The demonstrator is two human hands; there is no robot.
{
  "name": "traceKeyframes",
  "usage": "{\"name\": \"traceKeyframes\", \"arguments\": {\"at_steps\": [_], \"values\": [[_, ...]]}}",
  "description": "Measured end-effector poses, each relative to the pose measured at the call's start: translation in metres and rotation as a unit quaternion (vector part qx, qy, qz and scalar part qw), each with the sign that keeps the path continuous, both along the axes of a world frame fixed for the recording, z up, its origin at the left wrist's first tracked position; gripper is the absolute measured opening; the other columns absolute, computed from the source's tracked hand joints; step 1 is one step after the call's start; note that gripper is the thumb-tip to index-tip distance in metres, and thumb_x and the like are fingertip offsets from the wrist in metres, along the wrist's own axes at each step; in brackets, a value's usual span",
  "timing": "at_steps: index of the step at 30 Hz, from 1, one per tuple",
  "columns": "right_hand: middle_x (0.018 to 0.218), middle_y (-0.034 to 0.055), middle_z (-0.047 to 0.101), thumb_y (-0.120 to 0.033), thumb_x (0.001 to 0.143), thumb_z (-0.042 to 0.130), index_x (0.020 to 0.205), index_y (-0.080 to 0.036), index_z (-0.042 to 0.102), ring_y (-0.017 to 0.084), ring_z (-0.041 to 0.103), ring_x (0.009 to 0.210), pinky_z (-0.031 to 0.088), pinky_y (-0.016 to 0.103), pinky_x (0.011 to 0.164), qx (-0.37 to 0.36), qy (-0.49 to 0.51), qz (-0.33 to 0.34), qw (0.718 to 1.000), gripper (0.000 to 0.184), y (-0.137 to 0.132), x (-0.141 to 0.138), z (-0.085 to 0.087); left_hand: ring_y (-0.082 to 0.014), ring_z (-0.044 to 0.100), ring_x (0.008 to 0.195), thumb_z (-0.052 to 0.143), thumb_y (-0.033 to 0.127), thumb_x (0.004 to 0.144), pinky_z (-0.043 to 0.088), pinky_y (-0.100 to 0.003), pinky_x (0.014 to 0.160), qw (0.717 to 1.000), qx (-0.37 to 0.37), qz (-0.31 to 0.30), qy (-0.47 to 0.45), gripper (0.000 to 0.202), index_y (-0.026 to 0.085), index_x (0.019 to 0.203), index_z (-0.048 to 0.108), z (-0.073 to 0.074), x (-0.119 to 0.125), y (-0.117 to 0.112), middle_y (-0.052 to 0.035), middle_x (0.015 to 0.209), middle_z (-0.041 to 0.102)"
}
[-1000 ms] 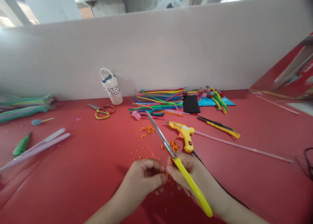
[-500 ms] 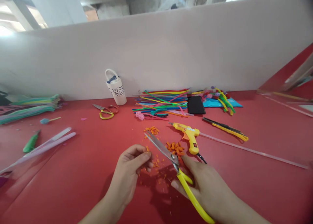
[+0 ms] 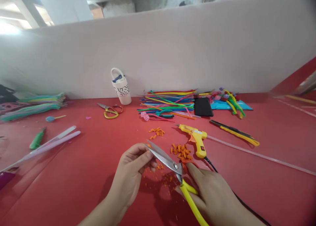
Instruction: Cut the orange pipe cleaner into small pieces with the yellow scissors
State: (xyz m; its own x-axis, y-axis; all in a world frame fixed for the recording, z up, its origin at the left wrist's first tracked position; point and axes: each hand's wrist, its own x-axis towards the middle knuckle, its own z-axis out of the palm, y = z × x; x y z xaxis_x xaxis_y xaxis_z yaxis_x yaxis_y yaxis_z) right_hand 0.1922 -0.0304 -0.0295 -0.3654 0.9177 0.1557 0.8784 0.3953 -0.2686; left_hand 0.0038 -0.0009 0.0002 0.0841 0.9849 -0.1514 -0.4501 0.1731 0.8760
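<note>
My left hand [image 3: 130,171] is closed, its thumb and forefinger pinching a small orange piece [image 3: 149,146] that is mostly hidden by the fingers. In my right hand [image 3: 212,191] is a pair of scissors [image 3: 164,158] with long metal blades and a yellow handle. The blade tips lie at the left fingertips, right by the orange piece. A pile of cut orange bits [image 3: 181,151] rests just above the scissors' pivot, and a smaller pile [image 3: 157,132] lies farther off. Fine orange crumbs [image 3: 166,179] are scattered beneath the hands.
Right of the piles lies a yellow glue gun [image 3: 194,134] with a long glue stick in its back. Pipe cleaners [image 3: 168,102], a black phone-like slab [image 3: 203,106], a white tumbler [image 3: 122,91], other scissors [image 3: 111,111] and tweezers-like black tool [image 3: 232,129] sit along the back.
The scissors' blades have moved down and closer together, their tips now at the left fingertips. My left hand keeps its pinch. The whole view has shifted slightly.
</note>
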Motion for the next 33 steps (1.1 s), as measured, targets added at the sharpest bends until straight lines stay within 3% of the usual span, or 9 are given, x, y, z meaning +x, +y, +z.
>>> {"name": "traceKeyframes", "arguments": {"at_steps": [15, 25, 33], "values": [[0.048, 0.0003, 0.057, -0.049, 0.079, 0.036, 0.070, -0.021, 0.041, 0.016, 0.052, 0.040, 0.025, 0.025, 0.040, 0.089, -0.020, 0.015, 0.996, 0.030, -0.0001, 0.0000, -0.0011, -0.0067, 0.053, 0.049, 0.061, 0.014, 0.067, 0.042, -0.016, 0.048, 1.000, 0.001, 0.005, 0.009, 0.002, 0.015, 0.065, 0.061, 0.0011, 0.0013, 0.0000, 0.0020, 0.058, 0.058], [0.047, 0.0005, 0.058, -0.046, 0.081, 0.032, 0.069, -0.021, 0.040, 0.016, 0.053, 0.039, 0.026, 0.025, 0.039, 0.085, -0.012, 0.025, 0.996, 0.028, 0.0000, -0.0010, 0.0018, -0.0071, 0.054, 0.050, 0.061, 0.015, 0.067, 0.042, -0.017, 0.047, 1.000, -0.002, 0.005, 0.007, 0.002, 0.015, 0.065, 0.060, 0.0002, 0.0000, -0.0002, 0.0021, 0.059, 0.059], [0.045, 0.0000, 0.057, -0.051, 0.080, 0.032, 0.069, -0.021, 0.041, 0.016, 0.052, 0.037, 0.024, 0.025, 0.037, 0.091, -0.017, 0.021, 0.995, 0.033, -0.0010, -0.0020, 0.0009, -0.0074, 0.053, 0.049, 0.062, 0.015, 0.066, 0.042, -0.017, 0.047, 1.000, -0.006, 0.013, 0.013, 0.002, 0.015, 0.065, 0.060, 0.0014, 0.0014, 0.0001, 0.0020, 0.057, 0.058]]}}
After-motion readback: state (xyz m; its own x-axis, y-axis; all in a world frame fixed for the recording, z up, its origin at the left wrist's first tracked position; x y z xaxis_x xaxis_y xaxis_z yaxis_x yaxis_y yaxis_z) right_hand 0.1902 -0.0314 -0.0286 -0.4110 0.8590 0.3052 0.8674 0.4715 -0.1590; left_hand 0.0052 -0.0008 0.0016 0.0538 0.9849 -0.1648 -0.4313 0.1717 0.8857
